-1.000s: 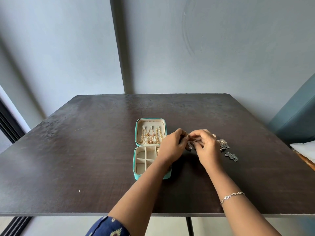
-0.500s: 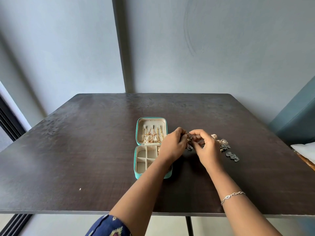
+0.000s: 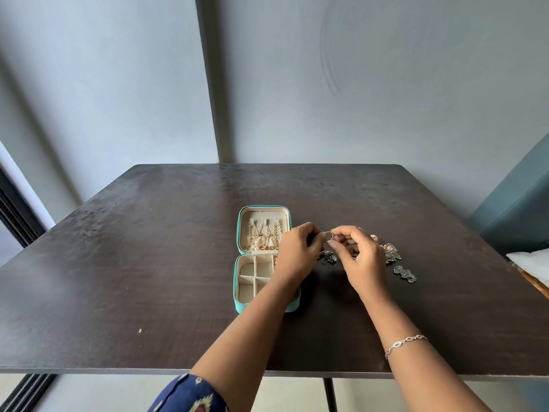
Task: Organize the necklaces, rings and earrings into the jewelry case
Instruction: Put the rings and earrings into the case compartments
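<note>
**A:** Head view: both hands are up over the table (image 3: 148, 278), pinched onto one small hoop (image 3: 327, 234). Left hand (image 3: 297, 254) has thumb and forefinger closed on its left side, right hand (image 3: 361, 260) closed on its right. The hoop sits right between the two sets of fingertips, clear of the table.

**B:** Why both hands on something that small?

**A:** Judgement: probably working a clasp, or steadying it before it goes in. Too small to tell which. It looks like a thin metal ring shape, pale, maybe a hoop earring; detail isn't resolvable.

**B:** Where's the jewelry case (image 3: 264, 257)?

**A:** Just left of the left fingers, open flat, teal shell, cream lining. The left wrist crosses over its near right part. Gold necklaces (image 3: 263, 240) already hang from hooks in the lid half, beyond the left knuckles. The divided tray half nearest the person looks mostly bare where visible; the arm hides the right-hand cells.

**B:** What remains outside?

**A:** Dark filigree earring (image 3: 327, 257) on the table directly below the fingertips. More dark earrings (image 3: 404, 273) right of the right hand, plus silvery pieces (image 3: 391, 251) behind its knuckles, partly hidden. Likely staged close so each reach is short.

**B:** Progress?

**A:** Necklaces look done; earrings underway. Risk: the hoop is tiny, so a loose pinch could drop it among the others.
</note>
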`<state>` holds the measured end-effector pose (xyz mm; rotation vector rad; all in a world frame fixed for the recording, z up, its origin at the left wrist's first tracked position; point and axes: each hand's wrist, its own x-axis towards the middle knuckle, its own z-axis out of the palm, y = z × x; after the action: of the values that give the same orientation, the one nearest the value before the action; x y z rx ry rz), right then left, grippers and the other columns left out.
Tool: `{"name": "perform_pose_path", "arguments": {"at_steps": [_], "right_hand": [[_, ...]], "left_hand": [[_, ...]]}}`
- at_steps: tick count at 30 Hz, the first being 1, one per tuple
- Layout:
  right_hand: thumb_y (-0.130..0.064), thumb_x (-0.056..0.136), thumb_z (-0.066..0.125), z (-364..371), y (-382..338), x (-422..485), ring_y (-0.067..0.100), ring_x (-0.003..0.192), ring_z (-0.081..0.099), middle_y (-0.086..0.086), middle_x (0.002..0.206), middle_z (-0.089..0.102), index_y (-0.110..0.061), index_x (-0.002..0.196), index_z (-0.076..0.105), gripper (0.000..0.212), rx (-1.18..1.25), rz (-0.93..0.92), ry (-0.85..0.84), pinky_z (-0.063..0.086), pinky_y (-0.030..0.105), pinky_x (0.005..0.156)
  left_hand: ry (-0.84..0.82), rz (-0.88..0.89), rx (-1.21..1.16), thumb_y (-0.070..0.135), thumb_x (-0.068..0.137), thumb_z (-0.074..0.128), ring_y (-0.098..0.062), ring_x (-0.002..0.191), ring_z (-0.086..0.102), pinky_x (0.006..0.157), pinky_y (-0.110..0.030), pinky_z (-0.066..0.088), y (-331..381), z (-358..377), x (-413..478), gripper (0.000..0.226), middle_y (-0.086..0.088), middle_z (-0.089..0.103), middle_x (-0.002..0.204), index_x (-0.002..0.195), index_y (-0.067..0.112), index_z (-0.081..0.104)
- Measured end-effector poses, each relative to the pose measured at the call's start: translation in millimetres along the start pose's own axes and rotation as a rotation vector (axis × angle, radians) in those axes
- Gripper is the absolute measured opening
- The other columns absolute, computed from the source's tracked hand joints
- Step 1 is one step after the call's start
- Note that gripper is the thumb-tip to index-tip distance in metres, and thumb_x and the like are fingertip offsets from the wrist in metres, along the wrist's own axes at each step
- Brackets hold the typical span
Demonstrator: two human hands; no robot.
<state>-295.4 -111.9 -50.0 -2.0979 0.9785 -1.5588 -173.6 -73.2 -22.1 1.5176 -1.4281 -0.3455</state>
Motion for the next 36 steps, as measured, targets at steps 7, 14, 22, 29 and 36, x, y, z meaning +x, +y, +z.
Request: {"name": "perform_pose_path", "arguments": {"at_steps": [7,14,22,29,36], "right_hand": [[-0.009,0.080,0.057,-2.2,-1.2,-0.5,0.005,0.078,0.060,-0.004,0.088,0.063,-0.006,0.096,0.067,0.020,0.001,-0.040,0.005,0.047,0.010,0.071],[-0.008,0.080,0.055,-1.5,2.1,0.3,0.006,0.081,0.060,-0.004,0.089,0.063,-0.008,0.099,0.068,0.023,0.025,-0.051,-0.026,0.049,0.018,0.074],[-0.023,0.080,0.059,-2.2,3.8,-0.3,0.009,0.073,0.061,-0.004,0.082,0.064,-0.010,0.088,0.067,0.017,0.083,-0.023,-0.014,0.051,0.022,0.067],[-0.017,0.079,0.062,-4.1,4.7,0.7,0.007,0.069,0.059,-0.004,0.080,0.063,-0.009,0.085,0.067,0.011,0.090,-0.002,-0.018,0.049,0.020,0.064],[-0.015,0.077,0.062,-3.0,0.5,-0.8,0.008,0.070,0.059,0.001,0.078,0.064,-0.009,0.081,0.068,0.009,0.060,-0.016,-0.029,0.048,0.018,0.064]], "left_hand": [[-0.049,0.025,0.028,0.017,0.087,0.061,-0.027,0.063,0.060,0.060,-0.034,0.045,-2.2,3.0,0.6,0.021,-0.014,0.068,0.070,0.077,0.000,0.065],[-0.037,0.045,-0.052,0.007,0.081,0.065,-0.012,0.065,0.056,0.060,-0.019,0.041,1.0,0.3,-1.2,0.005,-0.002,0.064,0.074,0.082,0.004,0.061],[-0.023,0.022,-0.071,0.004,0.077,0.068,-0.018,0.063,0.058,0.060,-0.028,0.044,-0.5,0.4,-0.9,0.006,-0.005,0.064,0.069,0.076,0.003,0.062],[0.210,0.188,0.281,0.020,0.084,0.053,-0.025,0.080,0.056,0.059,-0.029,0.038,4.4,-11.7,-11.0,0.014,-0.005,0.065,0.076,0.087,0.010,0.063],[0.387,-0.043,0.528,0.005,0.074,0.053,-0.033,0.092,0.057,0.070,-0.038,0.043,-9.6,-46.1,-40.1,0.018,-0.005,0.066,0.087,0.085,0.013,0.063]]}}
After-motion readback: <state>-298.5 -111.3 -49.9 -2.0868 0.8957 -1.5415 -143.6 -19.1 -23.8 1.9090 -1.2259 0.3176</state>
